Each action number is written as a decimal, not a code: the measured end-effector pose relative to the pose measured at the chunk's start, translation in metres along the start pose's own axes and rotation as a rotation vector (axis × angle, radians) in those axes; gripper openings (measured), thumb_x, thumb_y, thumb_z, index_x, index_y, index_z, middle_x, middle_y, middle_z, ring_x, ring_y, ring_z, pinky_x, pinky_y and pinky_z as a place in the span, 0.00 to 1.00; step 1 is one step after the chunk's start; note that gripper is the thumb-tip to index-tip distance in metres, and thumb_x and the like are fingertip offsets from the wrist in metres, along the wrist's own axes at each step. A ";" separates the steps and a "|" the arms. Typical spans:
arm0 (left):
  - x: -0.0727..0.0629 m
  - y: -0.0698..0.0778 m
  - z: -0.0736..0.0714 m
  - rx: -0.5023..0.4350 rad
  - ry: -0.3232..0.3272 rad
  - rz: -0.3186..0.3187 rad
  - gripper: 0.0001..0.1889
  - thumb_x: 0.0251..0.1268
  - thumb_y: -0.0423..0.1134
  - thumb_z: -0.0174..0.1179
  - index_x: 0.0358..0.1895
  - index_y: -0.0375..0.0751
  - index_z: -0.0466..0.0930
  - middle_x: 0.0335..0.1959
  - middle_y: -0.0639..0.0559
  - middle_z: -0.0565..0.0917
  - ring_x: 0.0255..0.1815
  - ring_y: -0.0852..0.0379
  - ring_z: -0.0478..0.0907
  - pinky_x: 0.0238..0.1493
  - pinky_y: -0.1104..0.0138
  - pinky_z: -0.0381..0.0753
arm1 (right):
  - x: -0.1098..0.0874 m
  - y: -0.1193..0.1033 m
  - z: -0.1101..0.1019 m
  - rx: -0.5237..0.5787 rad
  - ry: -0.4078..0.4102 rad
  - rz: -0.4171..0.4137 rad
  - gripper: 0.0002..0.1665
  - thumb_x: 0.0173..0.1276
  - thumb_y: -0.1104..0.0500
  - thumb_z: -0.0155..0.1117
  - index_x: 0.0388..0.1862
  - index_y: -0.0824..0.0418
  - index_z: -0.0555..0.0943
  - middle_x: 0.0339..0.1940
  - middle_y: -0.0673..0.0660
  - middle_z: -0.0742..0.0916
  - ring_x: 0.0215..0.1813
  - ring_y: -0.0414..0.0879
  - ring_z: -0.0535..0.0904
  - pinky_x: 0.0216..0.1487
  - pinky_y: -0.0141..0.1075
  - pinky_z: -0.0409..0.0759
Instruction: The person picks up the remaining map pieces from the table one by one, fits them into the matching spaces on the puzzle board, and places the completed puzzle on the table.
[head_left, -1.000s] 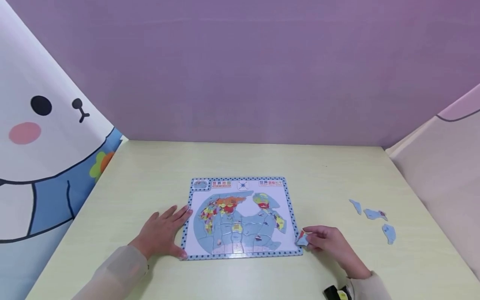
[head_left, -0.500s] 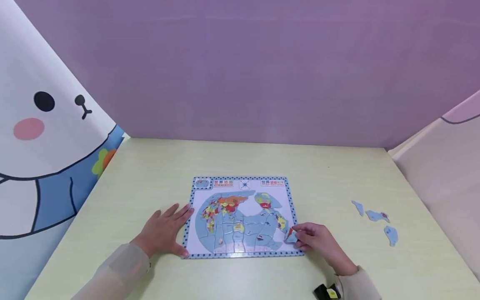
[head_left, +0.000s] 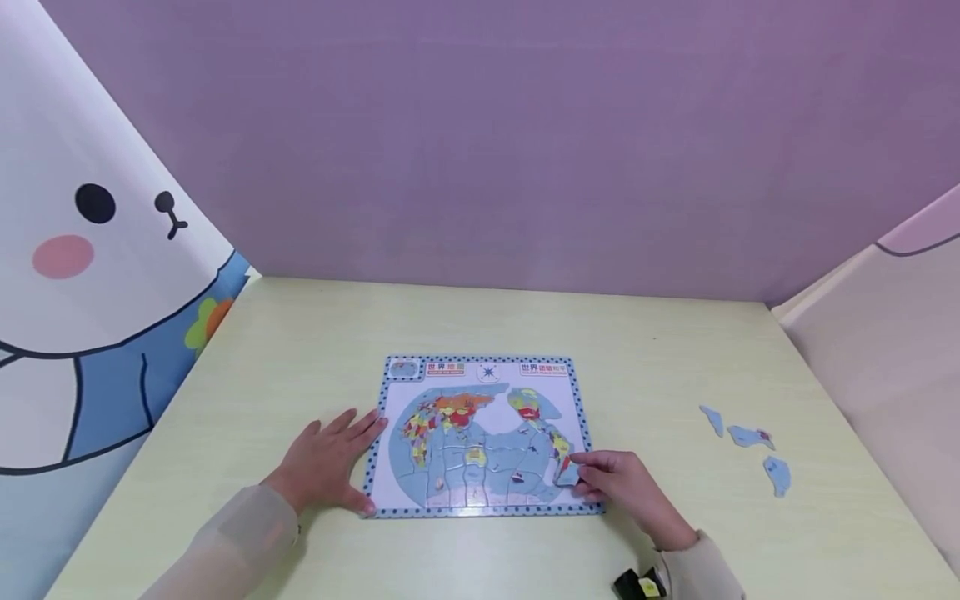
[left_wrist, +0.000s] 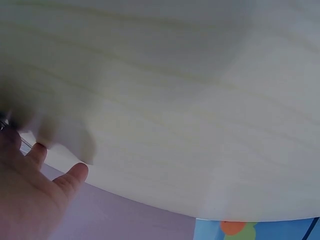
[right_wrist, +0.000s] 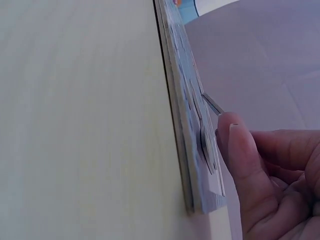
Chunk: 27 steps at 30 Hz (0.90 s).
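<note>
A world map jigsaw board with a blue dotted border lies flat on the table, many of its pieces set in the round map. My left hand rests at the board's left edge, fingers spread, fingertips and thumb right at the border. Between thumb and fingers, my right hand pinches a blue jigsaw piece with a red patch, over the lower right of the map. Seen edge-on in the right wrist view, the piece tilts up from the board.
Several loose jigsaw pieces lie on the table to the right of the board. A purple backdrop rises behind the table. A cartoon-printed cloth hangs at the left, a pale cloth at the right.
My right hand has carried the pinched piece leftward from the board's right border to the gap at the lower right of the map. The left hand stays at the left edge.
</note>
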<state>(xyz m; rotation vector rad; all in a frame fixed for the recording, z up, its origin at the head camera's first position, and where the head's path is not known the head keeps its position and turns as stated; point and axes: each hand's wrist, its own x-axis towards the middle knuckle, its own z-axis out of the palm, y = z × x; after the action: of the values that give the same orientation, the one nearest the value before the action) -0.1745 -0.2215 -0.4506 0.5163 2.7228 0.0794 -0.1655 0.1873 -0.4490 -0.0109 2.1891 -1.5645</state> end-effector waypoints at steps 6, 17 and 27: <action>0.000 0.000 0.001 -0.004 0.002 -0.004 0.60 0.33 0.73 0.68 0.73 0.45 0.60 0.74 0.48 0.60 0.73 0.39 0.53 0.62 0.34 0.57 | 0.002 0.000 0.002 -0.023 0.007 0.005 0.18 0.69 0.70 0.55 0.53 0.82 0.74 0.33 0.62 0.87 0.30 0.45 0.84 0.32 0.33 0.83; 0.001 0.001 0.001 -0.008 -0.004 -0.010 0.60 0.33 0.73 0.68 0.74 0.45 0.59 0.74 0.48 0.60 0.74 0.39 0.52 0.62 0.34 0.57 | 0.006 -0.001 0.009 -0.070 0.030 0.025 0.16 0.67 0.70 0.56 0.51 0.80 0.77 0.29 0.59 0.87 0.27 0.44 0.82 0.30 0.33 0.83; 0.003 0.000 0.002 -0.005 -0.007 -0.014 0.60 0.33 0.73 0.68 0.74 0.46 0.59 0.75 0.49 0.59 0.74 0.39 0.52 0.62 0.34 0.56 | 0.009 -0.004 0.014 -0.155 0.042 0.041 0.14 0.65 0.69 0.61 0.48 0.75 0.81 0.25 0.54 0.85 0.26 0.43 0.80 0.28 0.32 0.82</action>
<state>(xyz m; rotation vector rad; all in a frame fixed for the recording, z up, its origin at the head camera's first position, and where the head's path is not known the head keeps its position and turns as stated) -0.1766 -0.2207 -0.4534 0.4951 2.7185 0.0811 -0.1690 0.1707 -0.4522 0.0191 2.3228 -1.3819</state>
